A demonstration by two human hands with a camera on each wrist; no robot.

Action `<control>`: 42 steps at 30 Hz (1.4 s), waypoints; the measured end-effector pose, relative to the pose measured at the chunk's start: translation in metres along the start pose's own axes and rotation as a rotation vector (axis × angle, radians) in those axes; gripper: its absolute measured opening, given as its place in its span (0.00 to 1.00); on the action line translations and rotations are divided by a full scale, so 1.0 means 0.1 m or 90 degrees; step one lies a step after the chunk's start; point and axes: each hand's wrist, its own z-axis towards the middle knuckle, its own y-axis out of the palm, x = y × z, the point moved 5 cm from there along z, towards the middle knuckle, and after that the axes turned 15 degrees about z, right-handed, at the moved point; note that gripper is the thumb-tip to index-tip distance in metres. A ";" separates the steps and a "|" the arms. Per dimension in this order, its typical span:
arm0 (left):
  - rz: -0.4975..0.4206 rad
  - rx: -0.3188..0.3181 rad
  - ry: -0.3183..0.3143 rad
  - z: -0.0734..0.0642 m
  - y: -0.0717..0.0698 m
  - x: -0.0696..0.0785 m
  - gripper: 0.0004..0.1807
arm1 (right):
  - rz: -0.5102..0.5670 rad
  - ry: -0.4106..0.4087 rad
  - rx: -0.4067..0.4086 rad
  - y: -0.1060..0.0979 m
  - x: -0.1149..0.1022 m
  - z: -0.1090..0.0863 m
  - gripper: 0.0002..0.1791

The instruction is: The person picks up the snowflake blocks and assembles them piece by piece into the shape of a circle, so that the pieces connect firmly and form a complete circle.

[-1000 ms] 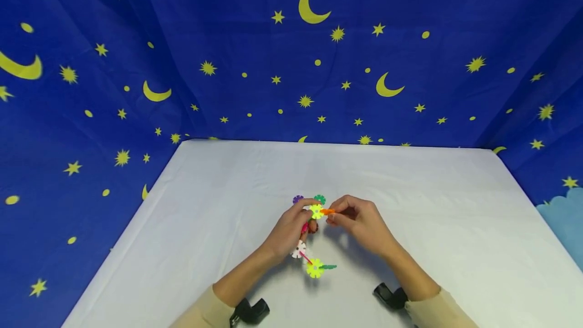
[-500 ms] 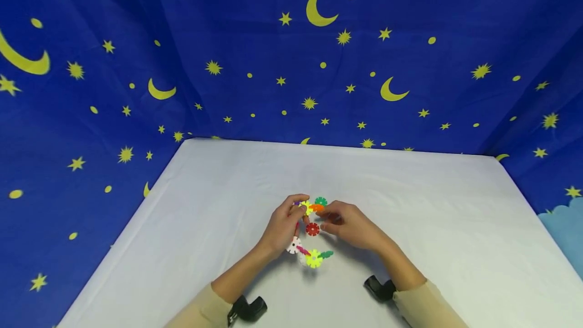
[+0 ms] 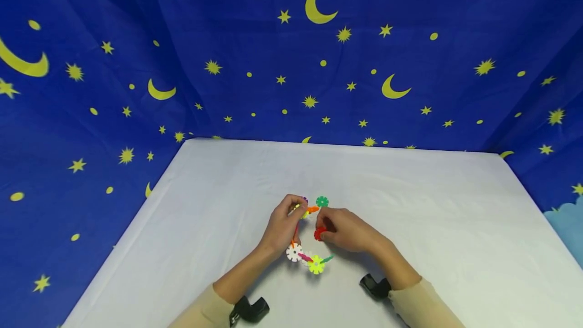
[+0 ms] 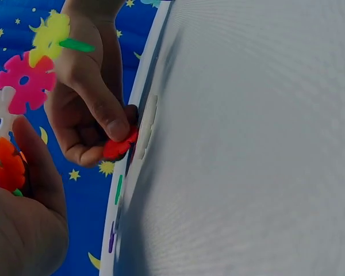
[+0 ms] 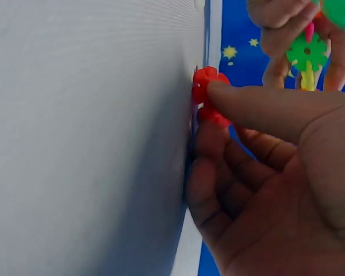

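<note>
My left hand (image 3: pixel 281 224) holds a chain of interlocking snowflake discs. In the head view, the chain shows an orange disc (image 3: pixel 312 209) near the fingertips, a white disc (image 3: pixel 294 252) below, and a yellow disc (image 3: pixel 316 264) with a green disc (image 3: pixel 327 259) seen edge-on. Pink (image 4: pixel 25 80) and orange (image 4: pixel 7 167) discs of the chain appear in the left wrist view. Between thumb and fingers, my right hand (image 3: pixel 350 229) pinches a loose red disc (image 5: pixel 207 86), low by the tabletop. The left fingers partly cover the chain.
A loose green disc (image 3: pixel 322 201) and a purple disc (image 3: pixel 304 200) lie on the white table (image 3: pixel 410 191) beyond the hands. A pale disc (image 4: pixel 146 129) lies flat near the red one. Behind the table hangs a blue star-patterned cloth (image 3: pixel 255 39).
The right hand has let go of the orange disc, which stays on the chain. It has moved down and taken hold of the red disc. The left hand has shifted slightly left.
</note>
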 end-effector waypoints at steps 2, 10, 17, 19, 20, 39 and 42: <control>-0.013 -0.007 -0.005 -0.01 0.01 -0.01 0.14 | 0.049 0.000 0.005 -0.02 0.02 -0.01 0.08; -0.054 -0.041 -0.012 -0.02 0.09 -0.06 0.17 | 0.268 -0.011 0.100 -0.20 0.07 -0.08 0.07; -0.042 -0.050 -0.009 -0.03 0.10 -0.04 0.17 | 0.419 0.007 0.178 -0.31 0.06 -0.10 0.15; -0.042 -0.050 -0.005 -0.02 0.09 -0.03 0.16 | 0.439 0.001 0.184 -0.32 0.04 -0.09 0.15; -0.041 -0.050 -0.002 -0.01 0.09 -0.03 0.16 | 0.444 -0.003 0.187 -0.33 0.03 -0.09 0.15; -0.039 -0.082 0.001 -0.02 0.18 -0.03 0.14 | 0.467 -0.031 0.200 -0.26 -0.06 -0.07 0.12; -0.044 -0.088 0.009 -0.04 0.19 -0.01 0.16 | 0.452 -0.029 0.205 -0.25 -0.09 -0.08 0.11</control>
